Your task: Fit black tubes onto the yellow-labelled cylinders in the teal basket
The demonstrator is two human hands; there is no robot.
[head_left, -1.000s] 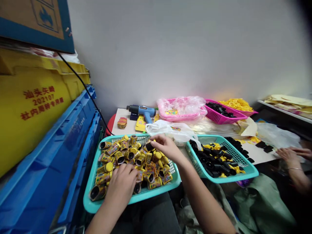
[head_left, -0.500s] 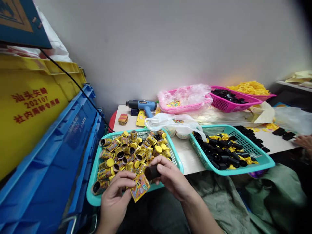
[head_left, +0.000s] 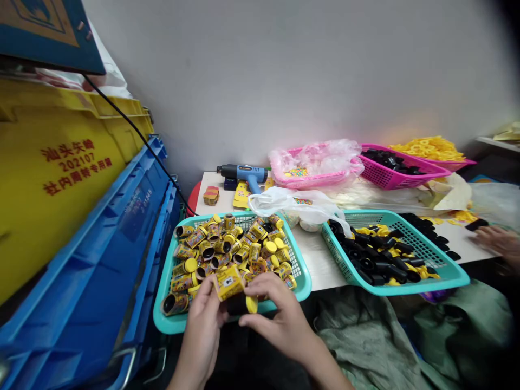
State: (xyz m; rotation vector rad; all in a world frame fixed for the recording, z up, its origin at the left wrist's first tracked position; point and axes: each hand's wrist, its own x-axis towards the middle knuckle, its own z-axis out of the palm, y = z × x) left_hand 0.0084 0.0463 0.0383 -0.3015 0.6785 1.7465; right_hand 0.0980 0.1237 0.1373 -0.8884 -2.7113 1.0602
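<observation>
My left hand (head_left: 203, 330) pinches a yellow printed label (head_left: 227, 281) and presses it over a small black tube with a yellow cap (head_left: 242, 304). My right hand (head_left: 284, 319) grips that tube from the right side. Both hands hover just in front of the near rim of a teal basket (head_left: 179, 325) heaped with several labelled yellow-capped tubes (head_left: 227, 249). To the right, a second teal basket (head_left: 447, 276) holds bare black tubes and yellow caps (head_left: 377, 254).
Blue crates (head_left: 93, 271) and a yellow crate (head_left: 60, 162) stack at left. On the table lie a blue heat gun (head_left: 244, 174), a plastic bag (head_left: 296, 206) and pink baskets (head_left: 390, 173). Another person's hand (head_left: 498, 241) rests at the right edge. Green cloth (head_left: 385, 336) lies below.
My hands brought the tube and label closer together; the label now sits on the tube, whose yellow cap faces the camera. The view shifted slightly right.
</observation>
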